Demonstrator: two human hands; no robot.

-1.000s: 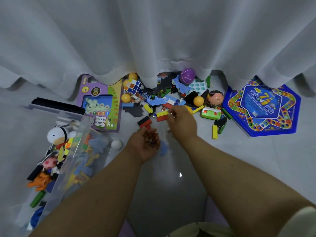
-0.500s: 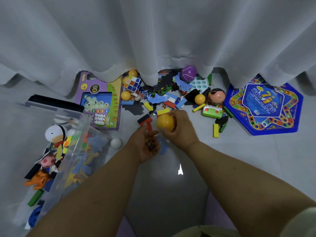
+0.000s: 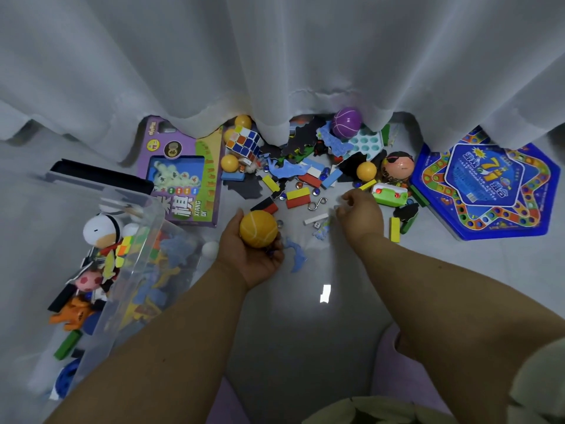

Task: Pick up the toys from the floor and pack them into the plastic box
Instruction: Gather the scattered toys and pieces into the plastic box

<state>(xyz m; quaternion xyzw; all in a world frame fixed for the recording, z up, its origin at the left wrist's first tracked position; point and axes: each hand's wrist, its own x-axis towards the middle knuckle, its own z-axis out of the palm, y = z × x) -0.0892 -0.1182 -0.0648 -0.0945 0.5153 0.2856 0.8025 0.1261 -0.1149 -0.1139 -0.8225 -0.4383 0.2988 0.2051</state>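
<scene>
Hands first: the left hand (image 3: 255, 255) cups a round, matte orange ball (image 3: 258, 228); the right hand (image 3: 360, 211) hovers with loosely curled, empty fingers. At nine o'clock, the clear plastic box (image 3: 146, 240) holds toys. At twelve, blocks (image 3: 298, 198) scatter across glossy floor (image 3: 305, 332) under a curtain (image 3: 275, 56).

Dim, cool, even light with a bluish-grey cast. A small bright glare patch (image 3: 325, 293) shines on the glossy floor (image 3: 305, 332). Shadows are soft beneath the curtain (image 3: 275, 56) hem. Wide-angle distortion bends the edges; details look slightly soft throughout.
</scene>
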